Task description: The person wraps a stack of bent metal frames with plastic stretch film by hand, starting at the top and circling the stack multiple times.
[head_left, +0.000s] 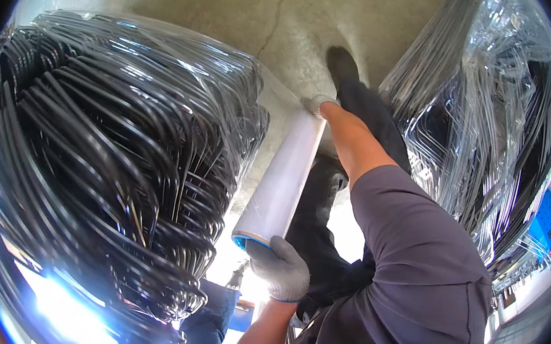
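A long roll of clear stretch film [281,179] lies slanted between my two hands. My left hand [281,270], in a grey-white work glove, grips the roll's near end, its fingers at the blue-rimmed core opening and partly hidden. At the far end my right hand [320,105], gloved alike, is closed on the roll. A thin sheet of film appears to run from the roll toward the big stack of black bent metal rods [112,149] on the left. Clear film covers much of that stack's top and side.
At the right stands another film-wrapped bundle of rods [460,117]. My dark shoe [343,66] is on the cracked concrete floor [239,2] between the two. Dark blue cloth [208,325], perhaps a person's trouser leg, shows at the lower left. A blue panel [548,221] is at far right.
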A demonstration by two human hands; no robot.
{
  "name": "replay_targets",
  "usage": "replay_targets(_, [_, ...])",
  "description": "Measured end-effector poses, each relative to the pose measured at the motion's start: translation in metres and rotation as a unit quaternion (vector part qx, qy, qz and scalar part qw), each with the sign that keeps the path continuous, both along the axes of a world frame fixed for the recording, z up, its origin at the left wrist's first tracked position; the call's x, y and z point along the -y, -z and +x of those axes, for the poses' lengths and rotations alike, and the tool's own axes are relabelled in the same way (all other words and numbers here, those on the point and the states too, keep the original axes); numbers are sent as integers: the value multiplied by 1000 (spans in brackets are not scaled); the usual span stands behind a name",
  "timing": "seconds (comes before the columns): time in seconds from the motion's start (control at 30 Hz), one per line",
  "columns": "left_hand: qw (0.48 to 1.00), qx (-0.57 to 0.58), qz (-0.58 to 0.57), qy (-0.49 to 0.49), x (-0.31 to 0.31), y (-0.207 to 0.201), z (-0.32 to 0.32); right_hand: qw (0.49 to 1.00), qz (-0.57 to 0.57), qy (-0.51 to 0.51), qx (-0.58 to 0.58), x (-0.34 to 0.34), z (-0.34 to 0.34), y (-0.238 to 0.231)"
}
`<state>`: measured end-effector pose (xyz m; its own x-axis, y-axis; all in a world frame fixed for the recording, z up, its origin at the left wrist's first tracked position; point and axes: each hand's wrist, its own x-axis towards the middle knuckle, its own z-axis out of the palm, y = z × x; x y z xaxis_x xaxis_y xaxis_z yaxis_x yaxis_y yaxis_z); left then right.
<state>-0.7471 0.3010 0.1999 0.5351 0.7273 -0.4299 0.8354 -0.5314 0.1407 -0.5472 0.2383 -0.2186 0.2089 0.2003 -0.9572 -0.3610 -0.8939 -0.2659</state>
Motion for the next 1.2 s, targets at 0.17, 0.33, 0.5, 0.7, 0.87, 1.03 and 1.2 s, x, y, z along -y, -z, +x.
replay_targets(0.17, [990,-127,-38,-56,-9,-30,-7,997,-70,-16,-11,34,-28,10])
replay_targets(0.33, [993,-108,-46,-11,-3,-53,-24,996,-85,-31,20,72,-60,65])
replay_targets(0.5, [995,-51,26,80,19,-62,-51,993,-115,-16,16,102,-57,-25])
replay_targets(0.7, [995,-2,-95,-37,11,-79,-70,989,-148,-2,28,138,-81,-66])
replay_targets(0.87, [992,30,-126,2,-12,-84,-94,994,-103,27,-30,163,-121,-34])
replay_targets(1.03, [989,35,-114,84,-30,-76,-148,991,-113,63,35,165,-176,-64])
replay_targets(1.2, [986,29,-85,140,-39,-91,-158,981,-165,97,-16,168,-213,-101])
